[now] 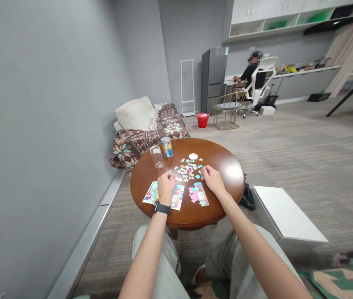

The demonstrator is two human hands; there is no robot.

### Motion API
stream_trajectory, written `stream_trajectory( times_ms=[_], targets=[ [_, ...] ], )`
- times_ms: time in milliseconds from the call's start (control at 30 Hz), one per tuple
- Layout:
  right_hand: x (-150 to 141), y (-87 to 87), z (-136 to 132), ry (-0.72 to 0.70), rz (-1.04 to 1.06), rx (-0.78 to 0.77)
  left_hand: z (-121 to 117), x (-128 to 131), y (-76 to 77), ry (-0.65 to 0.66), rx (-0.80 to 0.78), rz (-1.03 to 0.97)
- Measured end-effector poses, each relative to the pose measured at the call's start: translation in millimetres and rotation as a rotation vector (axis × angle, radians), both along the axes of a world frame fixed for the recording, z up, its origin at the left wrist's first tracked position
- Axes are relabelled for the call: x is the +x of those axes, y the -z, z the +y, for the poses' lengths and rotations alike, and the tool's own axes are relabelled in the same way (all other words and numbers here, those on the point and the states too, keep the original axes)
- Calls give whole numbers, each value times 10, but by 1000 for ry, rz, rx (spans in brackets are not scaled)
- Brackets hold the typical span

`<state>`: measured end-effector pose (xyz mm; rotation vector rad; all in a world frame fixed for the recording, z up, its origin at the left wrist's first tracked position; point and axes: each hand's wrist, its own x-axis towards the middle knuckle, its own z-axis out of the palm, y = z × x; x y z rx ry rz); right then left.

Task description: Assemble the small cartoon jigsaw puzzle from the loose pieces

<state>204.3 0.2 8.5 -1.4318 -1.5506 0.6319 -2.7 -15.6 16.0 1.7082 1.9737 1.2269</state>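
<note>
Our half-curled left hand (166,189) sits beside a rectangular paper puzzle picture (178,197), its long axis pointing away from us, while our right hand (213,180) touches small pastel jigsaw pieces (187,170); we cannot tell whether either hand grips anything.

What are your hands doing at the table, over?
Left hand over the puzzle picture cards. Right hand at the edge of the loose jigsaw pieces. Clear glass and can beyond the pieces.

A grey wall (45,124) runs down the left beside a sofa (151,133) draped in a patterned blanket. Striped grey carpet (304,145) leads back to a steel refrigerator (213,79), a red bucket (203,120) and white wall cabinets (266,20).
</note>
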Motion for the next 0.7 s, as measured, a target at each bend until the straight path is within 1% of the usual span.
stream_trajectory(
  times_ms=[67, 133, 267, 700],
  targets=[
    [0, 23, 25, -3, -9, 20, -8, 4, -8, 6, 4, 14],
    [1, 38, 46, -5, -14, 30, -17, 8, -25, -6, -27, 38],
    [4, 52, 68, -16, 7, 13, -33, 9, -60, -32, -75, 68],
    [9, 47, 61, -29, 86, 1, -23, -12, -41, 51, -55, -16]
  ],
)
